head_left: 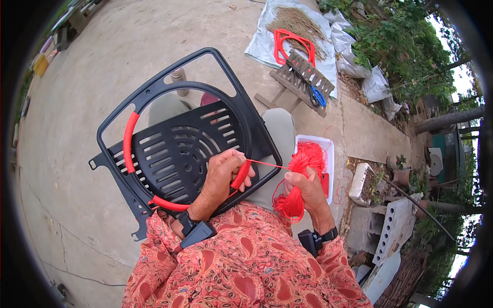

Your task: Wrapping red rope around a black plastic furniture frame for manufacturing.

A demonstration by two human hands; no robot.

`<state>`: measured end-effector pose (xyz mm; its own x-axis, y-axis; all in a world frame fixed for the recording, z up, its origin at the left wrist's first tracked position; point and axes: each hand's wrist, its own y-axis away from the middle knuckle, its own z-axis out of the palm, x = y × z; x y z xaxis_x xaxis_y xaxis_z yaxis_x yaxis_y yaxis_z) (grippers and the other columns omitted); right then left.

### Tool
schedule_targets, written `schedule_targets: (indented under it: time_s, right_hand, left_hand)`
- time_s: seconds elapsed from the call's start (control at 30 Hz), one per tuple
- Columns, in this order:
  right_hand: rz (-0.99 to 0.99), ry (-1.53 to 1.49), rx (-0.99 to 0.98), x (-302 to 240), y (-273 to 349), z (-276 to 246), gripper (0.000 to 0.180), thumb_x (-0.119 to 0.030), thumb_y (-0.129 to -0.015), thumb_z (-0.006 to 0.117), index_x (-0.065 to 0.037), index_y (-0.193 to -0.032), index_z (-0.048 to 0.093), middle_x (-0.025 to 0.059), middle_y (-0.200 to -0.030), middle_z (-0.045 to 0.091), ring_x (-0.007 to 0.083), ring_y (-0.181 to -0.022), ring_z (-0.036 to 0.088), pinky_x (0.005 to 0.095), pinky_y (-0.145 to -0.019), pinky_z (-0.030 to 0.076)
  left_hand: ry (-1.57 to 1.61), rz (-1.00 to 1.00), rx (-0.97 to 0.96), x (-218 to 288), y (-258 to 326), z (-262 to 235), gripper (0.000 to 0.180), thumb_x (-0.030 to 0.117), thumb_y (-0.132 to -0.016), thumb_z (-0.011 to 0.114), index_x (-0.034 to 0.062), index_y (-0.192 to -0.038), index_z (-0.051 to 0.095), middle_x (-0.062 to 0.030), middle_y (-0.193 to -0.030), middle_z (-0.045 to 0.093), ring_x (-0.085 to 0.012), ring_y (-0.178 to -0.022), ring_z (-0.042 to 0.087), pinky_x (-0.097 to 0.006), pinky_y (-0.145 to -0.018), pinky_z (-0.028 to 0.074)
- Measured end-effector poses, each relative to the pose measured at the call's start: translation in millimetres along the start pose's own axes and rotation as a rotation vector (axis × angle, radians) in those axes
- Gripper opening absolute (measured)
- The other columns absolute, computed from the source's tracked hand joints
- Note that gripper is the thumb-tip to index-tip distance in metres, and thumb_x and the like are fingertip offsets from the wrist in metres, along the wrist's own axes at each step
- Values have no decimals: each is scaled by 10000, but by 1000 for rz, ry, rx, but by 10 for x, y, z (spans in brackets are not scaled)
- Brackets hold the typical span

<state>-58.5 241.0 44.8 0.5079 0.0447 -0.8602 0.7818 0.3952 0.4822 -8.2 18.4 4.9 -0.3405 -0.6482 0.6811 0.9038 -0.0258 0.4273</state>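
A black plastic frame (263,128) with a round ring lies tilted across my lap, over a black slatted panel (197,154). Red cord is wound tightly around several stretches of the ring, including a left wrap (131,141) and a lower wrap (169,204). My left hand (223,177) grips the ring at its right-hand wrap (242,173), fingers curled around it. Off to the right, my right hand (308,190) is closed on a loose hank of red cord (291,203). One strand runs straight between the two hands. My left fingertips are partly hidden.
Beside my right leg, a white plastic tub (330,159) holds more red cord. Blue-handled scissors (317,96) lie on a small wooden stool (323,84) ahead right. Beyond it, a red plastic frame (310,49) rests on a pale sheet (262,38). Concrete blocks (365,226) stand at right.
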Motion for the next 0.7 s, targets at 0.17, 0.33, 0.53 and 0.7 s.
schedule_targets:
  time_s: [0.17, 0.33, 0.53, 0.7]
  right_hand:
    - [39, -72, 29, 144, 11, -54, 158, -152, -810, 692, -61, -826, 565, -11, -676, 546, 76, -565, 505, 247, -540, 430]
    - [40, -13, 30, 177, 26, -85, 179, -187, -815, 698, -59, -836, 574, -17, -685, 552, 63, -591, 510, 229, -564, 429]
    - [-299, 762, 217, -13, 107, -53, 339, -259, -840, 663, 12, -1014, 557, 74, -852, 614, 156, -762, 588, 313, -727, 483]
    - [-259, 711, 127, -82, 207, -3, 341, -209, -837, 648, 6, -1085, 556, 157, -942, 606, 236, -851, 619, 346, -769, 481]
  left_hand:
    - [-6, -14, -16, -24, 0, 2, 177, 156, -943, 500, -15, -919, 540, -152, -741, 645, -186, -530, 614, -267, -444, 483]
    - [-92, -64, -60, 2, 5, 26, 221, 170, -959, 522, -41, -953, 590, -109, -702, 632, -142, -509, 590, -245, -434, 467]
    - [-136, -68, -26, -91, -17, 5, 191, 142, -944, 569, -31, -886, 622, -95, -665, 635, -129, -457, 574, -236, -376, 436]
    - [-390, 139, 54, -152, 15, 17, 224, 152, -933, 590, -21, -796, 635, -76, -649, 631, -97, -454, 563, -218, -375, 423]
